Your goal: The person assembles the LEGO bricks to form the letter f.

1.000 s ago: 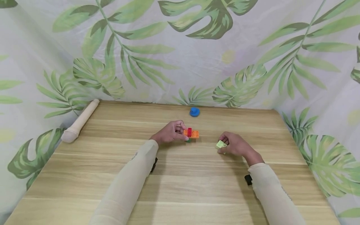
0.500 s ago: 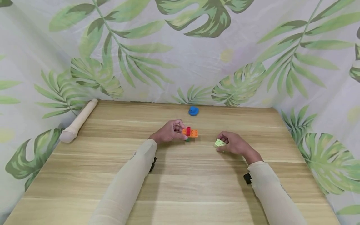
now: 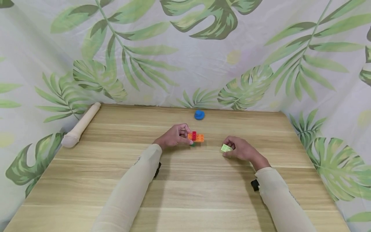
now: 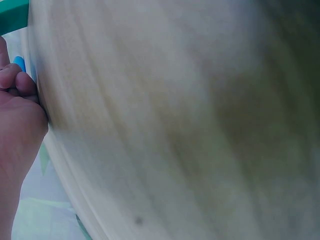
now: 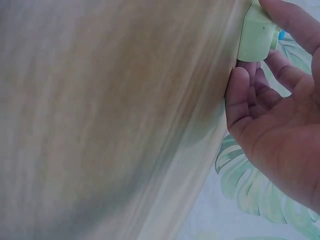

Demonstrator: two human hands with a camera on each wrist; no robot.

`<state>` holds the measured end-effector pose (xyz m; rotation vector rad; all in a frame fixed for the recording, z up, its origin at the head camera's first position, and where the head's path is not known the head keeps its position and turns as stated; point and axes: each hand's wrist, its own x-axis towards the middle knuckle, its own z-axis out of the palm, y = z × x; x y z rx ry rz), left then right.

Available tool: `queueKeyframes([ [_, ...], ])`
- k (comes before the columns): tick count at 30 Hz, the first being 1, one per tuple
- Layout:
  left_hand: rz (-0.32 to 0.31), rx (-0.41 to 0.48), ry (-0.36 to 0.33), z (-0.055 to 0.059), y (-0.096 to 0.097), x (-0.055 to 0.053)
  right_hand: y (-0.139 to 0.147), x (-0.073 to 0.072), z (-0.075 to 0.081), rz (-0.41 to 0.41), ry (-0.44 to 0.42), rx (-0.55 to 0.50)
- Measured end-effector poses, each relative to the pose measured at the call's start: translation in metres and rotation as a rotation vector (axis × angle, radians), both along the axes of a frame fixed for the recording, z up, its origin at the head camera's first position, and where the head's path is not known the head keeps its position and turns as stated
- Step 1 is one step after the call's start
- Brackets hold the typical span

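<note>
Near the middle of the table, my left hand [image 3: 173, 136] pinches a small stack of toy bricks between thumb and fingers. The stack has an orange brick [image 3: 200, 138], a narrow red brick [image 3: 194, 135] across its top, and a green brick [image 3: 193, 144] below, mostly hidden in the head view. The green brick [image 4: 14, 16] also shows at the top left of the left wrist view. To the right, my right hand [image 3: 240, 149] pinches a pale green brick [image 3: 225, 148], studs up, close to the table. The right wrist view shows the pale green brick [image 5: 257, 39] between thumb and fingers.
A blue rubber duck [image 3: 199, 115] sits near the back edge of the wooden table [image 3: 185, 190]. A beige stick with a rounded end [image 3: 82, 124] lies along the left edge. A leaf-patterned cloth [image 3: 139, 38] hangs behind and beside the table.
The camera view has shifted slightly. Both hands keep their holds, and the pale green brick has tilted slightly in my right hand.
</note>
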<state>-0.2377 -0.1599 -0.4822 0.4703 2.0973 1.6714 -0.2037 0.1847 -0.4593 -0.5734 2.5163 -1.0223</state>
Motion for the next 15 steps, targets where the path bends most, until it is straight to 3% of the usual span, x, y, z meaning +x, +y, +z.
queueKeyframes([
  [15,-0.007,0.007,0.004,-0.0004,-0.0006,0.0,-0.0011,0.001,-0.0006,-0.005,0.006,-0.006],
])
